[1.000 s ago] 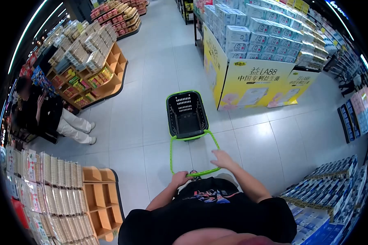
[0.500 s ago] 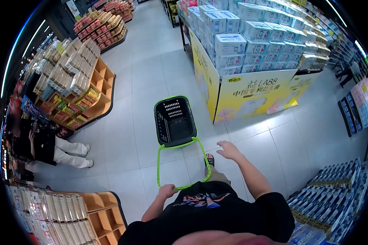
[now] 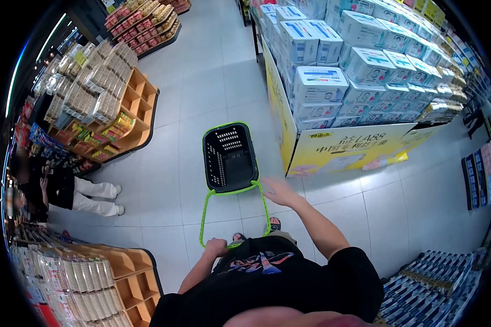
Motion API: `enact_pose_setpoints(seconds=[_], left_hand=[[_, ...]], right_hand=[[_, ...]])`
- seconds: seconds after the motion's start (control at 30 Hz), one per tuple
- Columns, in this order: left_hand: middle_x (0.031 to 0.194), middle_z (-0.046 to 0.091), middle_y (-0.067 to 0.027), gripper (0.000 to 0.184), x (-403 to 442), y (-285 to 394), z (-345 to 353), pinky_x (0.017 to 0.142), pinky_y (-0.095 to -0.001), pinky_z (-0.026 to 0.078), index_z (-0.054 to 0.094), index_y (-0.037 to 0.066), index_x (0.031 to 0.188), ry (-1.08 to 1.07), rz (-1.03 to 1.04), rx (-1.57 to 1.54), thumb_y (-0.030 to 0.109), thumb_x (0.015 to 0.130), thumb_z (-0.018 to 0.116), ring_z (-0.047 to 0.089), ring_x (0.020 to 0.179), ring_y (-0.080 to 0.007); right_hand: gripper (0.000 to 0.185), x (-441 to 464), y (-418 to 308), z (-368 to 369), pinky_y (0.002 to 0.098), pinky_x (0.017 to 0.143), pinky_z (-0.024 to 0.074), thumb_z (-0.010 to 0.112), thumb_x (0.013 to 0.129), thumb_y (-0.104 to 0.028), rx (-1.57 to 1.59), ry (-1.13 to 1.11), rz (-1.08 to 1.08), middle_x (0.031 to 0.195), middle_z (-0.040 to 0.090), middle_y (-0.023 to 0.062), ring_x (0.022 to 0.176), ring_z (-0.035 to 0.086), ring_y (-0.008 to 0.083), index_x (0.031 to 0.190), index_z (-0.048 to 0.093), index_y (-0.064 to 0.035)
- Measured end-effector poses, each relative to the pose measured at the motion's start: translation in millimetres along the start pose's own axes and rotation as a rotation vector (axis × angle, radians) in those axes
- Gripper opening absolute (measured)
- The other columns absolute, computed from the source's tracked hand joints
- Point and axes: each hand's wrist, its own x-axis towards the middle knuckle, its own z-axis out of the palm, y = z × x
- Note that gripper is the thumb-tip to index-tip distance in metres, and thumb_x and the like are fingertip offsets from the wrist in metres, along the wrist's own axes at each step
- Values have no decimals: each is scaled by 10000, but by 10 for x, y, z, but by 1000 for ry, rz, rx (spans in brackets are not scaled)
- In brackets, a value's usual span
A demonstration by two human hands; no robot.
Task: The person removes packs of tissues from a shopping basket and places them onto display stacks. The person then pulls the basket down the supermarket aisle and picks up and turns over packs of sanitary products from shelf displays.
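Nearest, at 7 o'clock, the left hand [image 3: 217, 248] is curled around the near side of a green handle [image 3: 203, 218]. At 4 o'clock, the right hand [image 3: 280, 192] has its fingers loosely spread beside the handle; contact is unclear. Just ahead, near the clock's centre, the black basket [image 3: 232, 158] looks light, stiff and sturdy, best held mid-handle. Farther off, a shelf [image 3: 137, 103] stands at 10, cartons [image 3: 367, 65] at 2.

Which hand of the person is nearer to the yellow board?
Right. The right hand is stretched towards the near corner of the yellow board; the left hand is farther back, holding the green handle.
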Motion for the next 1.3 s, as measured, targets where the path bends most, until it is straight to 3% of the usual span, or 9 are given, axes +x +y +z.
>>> enact_pose_setpoints(seconds=[0.13, 0.27, 0.47, 0.53, 0.77, 0.97, 1.1, 1.27, 1.3], left_hand=[[1005, 701, -141, 291, 299, -208, 33, 862, -445, 517, 720, 147, 1001, -52, 178, -133, 314, 784, 622, 653, 998, -338], [1022, 699, -145, 289, 475, -320, -70, 856, -432, 514, 719, 146, 1008, -44, 264, -210, 298, 779, 629, 655, 987, -335], [1021, 695, -157, 330, 640, -591, -246, 853, -445, 510, 714, 148, 1021, 14, 226, -330, 359, 778, 638, 652, 993, -342], [1021, 694, -160, 344, 696, -706, -305, 854, -448, 509, 710, 147, 1026, 27, 219, -344, 373, 777, 641, 650, 994, -346], [1051, 684, -186, 360, 700, -916, -570, 867, -471, 506, 697, 121, 1020, 110, 199, -325, 390, 786, 646, 642, 1004, -374], [976, 686, -197, 350, 687, -926, -782, 808, -478, 507, 672, 95, 1028, 184, 241, -457, 352, 790, 657, 646, 950, -388], [981, 704, -141, 376, 981, -971, -774, 818, -430, 516, 675, 112, 1050, 110, 232, -517, 358, 767, 692, 662, 941, -337], [1011, 704, -115, 463, 1170, -700, -1116, 819, -399, 519, 648, 80, 1095, 157, 196, -625, 378, 746, 711, 665, 955, -302], [1018, 700, -125, 483, 1150, -590, -1313, 817, -398, 518, 640, 70, 1104, 165, 180, -662, 383, 744, 713, 663, 962, -302]], right_hand=[[513, 365, -49, -1018, 443, 1009, 417, 681, 817, -212, -201, 502, -53, 1256, 571, 202, 1175, 526, 376, 1278, 544, -33], [604, 590, -287, -2373, 446, 1016, 405, 723, 766, -159, -474, 813, -179, 1270, 554, 189, 1188, 506, 378, 1319, 507, -45], [824, 890, -393, -3447, 464, 1045, 373, 797, 669, -221, -768, 632, 14, 1386, 462, 144, 1281, 434, 346, 1395, 429, -92], [981, 1002, -352, -3551, 471, 1087, 347, 852, 575, -209, -827, 437, 180, 1426, 429, 128, 1329, 401, 329, 1431, 384, -112], [1042, 1206, -281, -3535, 474, 1062, 373, 877, 509, -173, -905, 271, 411, 1378, 459, 139, 1300, 424, 339, 1424, 385, -105], [971, 1246, -429, -3589, 430, 1002, 428, 878, 469, -169, -944, 251, 368, 1247, 520, 154, 1206, 475, 361, 1338, 454, -74], [863, 1243, -500, -3636, 442, 940, 433, 861, 470, -135, -936, 281, 217, 1128, 526, 164, 1096, 497, 385, 1239, 480, -50], [951, 1160, -824, -3503, 457, 1027, 374, 831, 472, -70, -748, 399, 44, 1286, 452, 237, 1196, 441, 444, 1323, 412, -10], [932, 1125, -751, -3463, 435, 1034, 365, 810, 484, -88, -634, 394, -127, 1256, 462, 223, 1181, 458, 415, 1317, 407, 22]])
